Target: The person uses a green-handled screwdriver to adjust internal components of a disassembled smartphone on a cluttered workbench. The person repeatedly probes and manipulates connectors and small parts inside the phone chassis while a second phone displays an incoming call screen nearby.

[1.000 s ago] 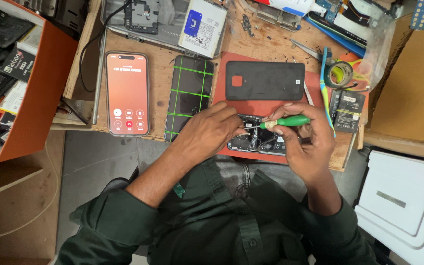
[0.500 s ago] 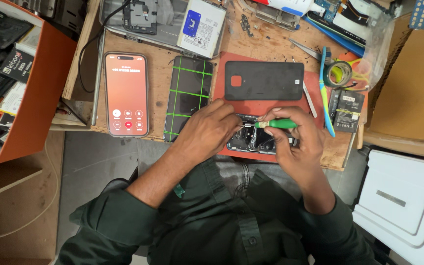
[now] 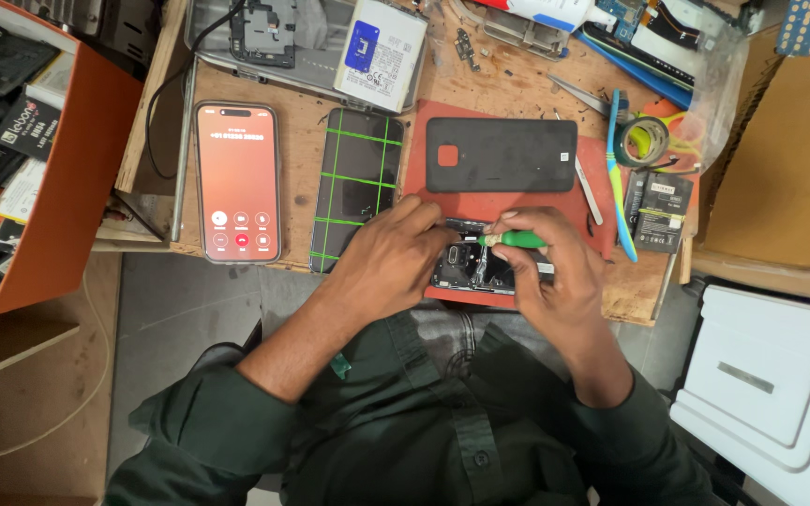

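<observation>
Hands work together over an opened smartphone [image 3: 475, 267] that lies on the red mat [image 3: 508, 201] at the near edge of the wooden bench [image 3: 302, 122], just below its removed black back cover [image 3: 502, 155]. The right hand [image 3: 555, 272] has its fingers closed around a green-handled screwdriver [image 3: 515, 240], the tip pointing left into the upper part of the phone. The left hand [image 3: 400, 258] lies over the left side of the phone, fingers curled and pressing on it; whether it pinches any small part I cannot tell. To do this well, I judge the driver should stand straight in the screw head with light pressure, while the other hand keeps the phone from sliding. Both wrists are bent inward, forearms coming from the body. A phone with a red call screen [image 3: 238, 183] and a display panel with green tape [image 3: 356, 187] lie to the left.
</observation>
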